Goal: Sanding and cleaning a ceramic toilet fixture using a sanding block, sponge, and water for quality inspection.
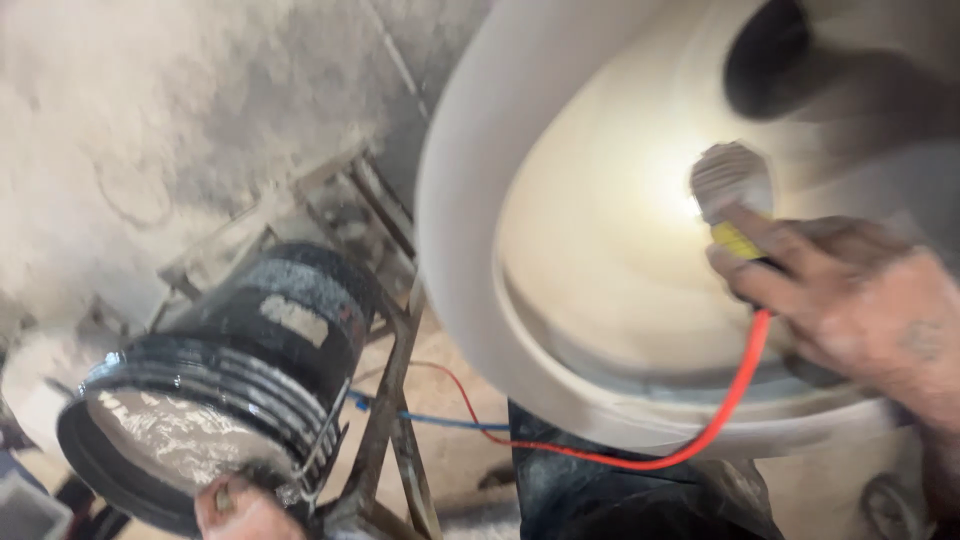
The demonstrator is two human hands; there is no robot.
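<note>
At the bottom edge, the left hand (240, 510) shows only in part, its fingers closed on the rim of a black bucket (240, 370) at the wire handle. The bucket tilts toward the camera, so its mouth faces down and left, showing a pale, wet-looking, whitish mass inside. White splashes streak its ribbed side.

At the right, the right hand (850, 300), dusted with pale powder, is clenched around a small lamp (735, 195) with a yellow collar and a round, ribbed head. Its grip wraps the handle, the forefinger stretched along it. An orange cord (735, 395) runs from under the hand, loops down and leftward, and thins to a red line near the bucket.

The lamp sits inside a large, pale, smooth bowl-shaped ceramic piece (470, 230), lighting its inner wall brightly; the head seems to be just off the wall, though blur makes that unsure. A dark round opening (770, 55) lies in the upper part of the piece.

Beneath the bucket stands a rusty metal frame (395, 390), with a blue cable (440, 420) crossing behind it. Farther back rises a rough, grey, dusty wall (180, 120).
</note>
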